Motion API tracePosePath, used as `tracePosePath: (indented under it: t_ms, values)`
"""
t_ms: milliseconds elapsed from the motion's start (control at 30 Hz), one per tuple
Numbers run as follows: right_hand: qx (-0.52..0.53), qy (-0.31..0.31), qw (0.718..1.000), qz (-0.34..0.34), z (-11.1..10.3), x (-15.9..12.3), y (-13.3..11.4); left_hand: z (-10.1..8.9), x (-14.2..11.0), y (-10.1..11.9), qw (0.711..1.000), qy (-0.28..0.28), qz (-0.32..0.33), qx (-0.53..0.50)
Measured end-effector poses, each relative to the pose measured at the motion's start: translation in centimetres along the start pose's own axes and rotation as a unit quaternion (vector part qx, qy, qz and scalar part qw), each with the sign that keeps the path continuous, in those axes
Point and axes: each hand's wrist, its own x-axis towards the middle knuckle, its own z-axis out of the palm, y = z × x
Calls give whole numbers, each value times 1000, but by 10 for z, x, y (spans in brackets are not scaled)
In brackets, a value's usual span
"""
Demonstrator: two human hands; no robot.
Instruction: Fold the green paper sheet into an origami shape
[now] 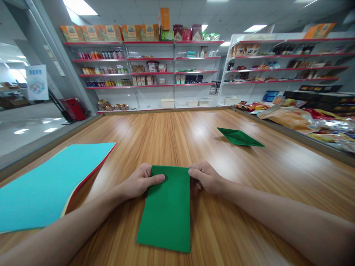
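A green sheet of paper (169, 210), upright and oblong, is between my hands above the wooden table. My left hand (144, 179) grips its upper left edge, with the thumb lying on the front face and the other fingers curled behind. At the upper right corner, my right hand (205, 177) pinches the paper between thumb and curled fingers. Farther off to the right rests a folded green paper shape (240, 137), pointed at both ends.
A stack of coloured paper (55, 181), light blue on top with red and cream edges beneath, lies at the left. Packaged goods (294, 118) are heaped beyond the right rim of the table (172, 136). Stocked shelves (149, 59) stand behind.
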Motion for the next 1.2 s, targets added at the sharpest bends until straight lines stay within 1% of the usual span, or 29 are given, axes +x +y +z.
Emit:
tracePosePath:
  t_ms: [100,167,300,400,567,633,800,867,1033,1133,1200]
  values:
    - [-9,4,1000,6,1,0,-1,1,0,1,1000,0,1,1]
    - [-13,2,1000,-5,0,0,-1,1,0,2,1000,-1,2,5]
    - [-82,15,996,-33,-3,-1,-1,4,0,5,1000,0,8,22]
    - [-113,17,993,-28,-3,-1,-1,5,-1,6,999,5,13,35]
    - [-48,-39,998,29,-1,-1,2,4,-2,5,999,9,-2,47]
    - [-37,-48,997,40,0,-1,2,4,-2,5,999,8,-9,49]
    - [-60,-41,997,38,-1,0,2,8,-1,6,997,5,-7,74]
    - [-53,-36,997,33,0,1,5,9,-1,7,996,6,-4,84]
    - [-35,-17,998,45,3,1,10,9,0,5,998,20,-2,59]
    - [-24,-28,998,56,2,0,7,8,0,5,999,25,1,46]
    - [-7,-39,998,40,0,0,5,8,-1,5,998,40,6,53]
